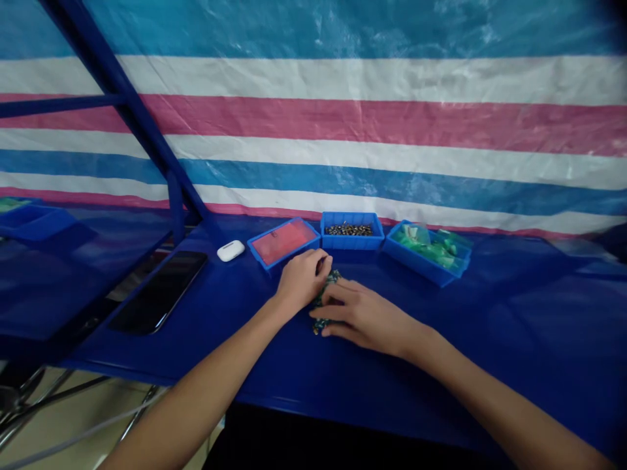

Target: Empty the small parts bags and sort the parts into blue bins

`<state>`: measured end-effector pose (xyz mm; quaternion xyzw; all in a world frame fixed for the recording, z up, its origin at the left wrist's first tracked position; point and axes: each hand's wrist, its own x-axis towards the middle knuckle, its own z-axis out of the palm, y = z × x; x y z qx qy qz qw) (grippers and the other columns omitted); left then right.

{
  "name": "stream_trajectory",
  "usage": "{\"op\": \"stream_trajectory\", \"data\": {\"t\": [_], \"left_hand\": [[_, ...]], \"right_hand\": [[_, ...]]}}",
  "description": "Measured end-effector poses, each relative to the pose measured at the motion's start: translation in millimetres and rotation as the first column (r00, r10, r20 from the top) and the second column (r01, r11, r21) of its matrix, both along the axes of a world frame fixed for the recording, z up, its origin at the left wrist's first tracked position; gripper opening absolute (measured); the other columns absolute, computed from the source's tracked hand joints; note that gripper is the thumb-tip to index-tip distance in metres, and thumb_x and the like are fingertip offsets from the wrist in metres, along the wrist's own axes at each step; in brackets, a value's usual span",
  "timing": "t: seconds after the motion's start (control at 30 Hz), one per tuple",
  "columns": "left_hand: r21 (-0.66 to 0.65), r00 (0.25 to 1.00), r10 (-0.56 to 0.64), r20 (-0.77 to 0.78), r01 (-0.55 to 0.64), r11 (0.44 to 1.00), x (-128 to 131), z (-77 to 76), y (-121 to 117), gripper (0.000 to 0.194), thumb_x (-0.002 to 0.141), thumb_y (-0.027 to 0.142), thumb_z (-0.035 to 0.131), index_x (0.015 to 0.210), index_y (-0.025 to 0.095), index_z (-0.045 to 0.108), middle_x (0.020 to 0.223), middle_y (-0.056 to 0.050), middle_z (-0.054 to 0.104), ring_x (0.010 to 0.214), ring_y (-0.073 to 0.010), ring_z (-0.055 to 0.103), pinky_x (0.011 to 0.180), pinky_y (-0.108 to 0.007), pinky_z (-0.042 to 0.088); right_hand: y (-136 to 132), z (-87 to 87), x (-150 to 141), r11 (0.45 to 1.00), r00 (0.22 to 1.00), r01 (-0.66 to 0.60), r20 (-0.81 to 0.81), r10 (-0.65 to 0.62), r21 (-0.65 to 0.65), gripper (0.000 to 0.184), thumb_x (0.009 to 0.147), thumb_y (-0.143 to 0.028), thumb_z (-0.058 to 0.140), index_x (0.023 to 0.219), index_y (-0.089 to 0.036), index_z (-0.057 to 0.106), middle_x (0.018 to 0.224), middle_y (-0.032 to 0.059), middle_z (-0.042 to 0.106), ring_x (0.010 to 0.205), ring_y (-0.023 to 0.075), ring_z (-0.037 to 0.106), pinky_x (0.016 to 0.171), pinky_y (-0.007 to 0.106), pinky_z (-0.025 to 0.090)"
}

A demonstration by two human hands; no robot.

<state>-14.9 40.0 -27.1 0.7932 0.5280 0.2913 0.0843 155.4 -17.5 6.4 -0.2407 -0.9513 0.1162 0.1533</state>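
Observation:
Between my two hands lies a small green speckled bundle (322,301), mostly hidden by my fingers, so its exact kind is hard to tell. My left hand (301,279) curls over its upper end, and my right hand (360,315) presses across it from the right, fingers wrapped around its middle. Both hands rest just above the surface of a blue table (490,326), close to the front of a blue tray with a red base (258,256).
Along the back stand a blue bin of small dark metal parts (351,241) and a blue tray of green packets (416,269). A white earbud case (230,250) and a black smartphone (159,292) lie to the left. A blue metal frame (132,117) rises before a striped tarp (392,117).

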Motion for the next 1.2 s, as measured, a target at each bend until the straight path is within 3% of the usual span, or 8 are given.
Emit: {"op": "stream_trajectory", "data": {"t": [0.17, 0.37, 0.53, 0.7, 0.8, 0.93, 1.07, 1.2], "left_hand": [[0.014, 1.000, 0.006, 0.010, -0.007, 1.000, 1, -0.9, -1, 0.026, 0.096, 0.036, 0.040, 0.090, 0.022, 0.061, 0.081, 0.000, 0.065, 0.067, -0.0141, 0.058, 0.064, -0.026, 0.039], [0.015, 1.000, -0.001, 0.013, 0.000, 1.000, 1, 1.5, -1, 0.027, 0.096, 0.035, 0.040, 0.088, 0.021, 0.062, 0.080, 0.000, 0.065, 0.067, -0.0139, 0.057, 0.064, -0.026, 0.039], [0.029, 1.000, 0.020, 0.005, -0.020, 0.999, 0, 4.1, -1, 0.028, 0.097, 0.035, 0.039, 0.087, 0.021, 0.061, 0.081, -0.001, 0.065, 0.069, -0.0143, 0.058, 0.063, -0.025, 0.038], [0.006, 0.998, 0.057, -0.037, -0.057, 0.998, 0, -1.3, 0, 0.027, 0.097, 0.034, 0.039, 0.088, 0.022, 0.062, 0.083, -0.002, 0.068, 0.075, -0.0171, 0.063, 0.064, -0.026, 0.041], [-0.023, 0.990, 0.108, -0.090, -0.111, 0.994, -2, -4.2, 0, 0.022, 0.095, 0.033, 0.042, 0.095, 0.023, 0.062, 0.088, -0.003, 0.070, 0.080, -0.0207, 0.066, 0.065, -0.029, 0.043], [-0.078, 0.969, 0.167, -0.180, -0.183, 0.980, -2, -4.7, -3, 0.025, 0.095, 0.036, 0.043, 0.109, 0.027, 0.061, 0.085, -0.004, 0.071, 0.078, -0.0239, 0.068, 0.066, -0.032, 0.047], [-0.080, 0.967, 0.144, -0.208, -0.164, 0.983, -1, -3.7, -4, 0.029, 0.095, 0.042, 0.042, 0.111, 0.028, 0.061, 0.088, -0.005, 0.072, 0.081, -0.0246, 0.068, 0.067, -0.033, 0.048], [-0.083, 0.966, 0.148, -0.210, -0.168, 0.982, -1, -2.7, -5, 0.033, 0.096, 0.046, 0.038, 0.112, 0.028, 0.061, 0.087, -0.005, 0.072, 0.079, -0.0241, 0.068, 0.067, -0.033, 0.048]], "right_hand": [[-6, -28.4, -16, 0.999, 0.999, 0.051, 0.005, -0.051, 0.006, 0.024, 0.095, -0.035, 0.052, 0.103, -0.020, 0.069, 0.100, 0.0063, 0.059, 0.096, 0.0193, 0.053, 0.089, 0.034, 0.044], [-18, -35.8, -22, 0.998, 0.990, 0.055, -0.126, -0.054, 0.000, 0.025, 0.098, -0.032, 0.046, 0.101, -0.018, 0.066, 0.097, 0.0056, 0.064, 0.092, 0.0176, 0.057, 0.086, 0.034, 0.046], [-26, -15.3, -7, 0.975, 0.873, 0.184, -0.436, -0.219, -0.121, 0.019, 0.094, -0.021, 0.054, 0.111, -0.021, 0.062, 0.100, 0.0040, 0.066, 0.095, 0.0152, 0.059, 0.086, 0.029, 0.049], [14, 17.7, 21, 0.878, 0.780, 0.445, -0.557, -0.284, 0.177, 0.023, 0.089, -0.015, 0.059, 0.110, -0.022, 0.063, 0.100, 0.0047, 0.067, 0.095, 0.0177, 0.059, 0.087, 0.033, 0.047], [56, 21.4, 30, 0.812, 0.794, 0.545, -0.440, -0.420, 0.207, 0.020, 0.091, -0.021, 0.056, 0.109, -0.020, 0.064, 0.093, 0.0061, 0.067, 0.090, 0.0208, 0.060, 0.083, 0.036, 0.048], [76, -1.5, 31, 0.773, 0.779, 0.617, -0.252, -0.574, 0.150, 0.024, 0.092, -0.028, 0.053, 0.111, -0.018, 0.063, 0.092, 0.0089, 0.065, 0.087, 0.0237, 0.059, 0.080, 0.039, 0.047], [56, -21.3, 33, 0.857, 0.853, 0.513, -0.084, -0.515, -0.047, 0.020, 0.091, -0.036, 0.055, 0.097, -0.020, 0.065, 0.087, 0.0060, 0.063, 0.084, 0.0212, 0.058, 0.076, 0.034, 0.046], [48, -19.4, 42, 0.909, 0.937, 0.341, 0.014, -0.348, -0.241, 0.028, 0.082, -0.041, 0.068, 0.103, -0.022, 0.064, 0.101, 0.0054, 0.061, 0.095, 0.0204, 0.056, 0.081, 0.032, 0.046]]}}
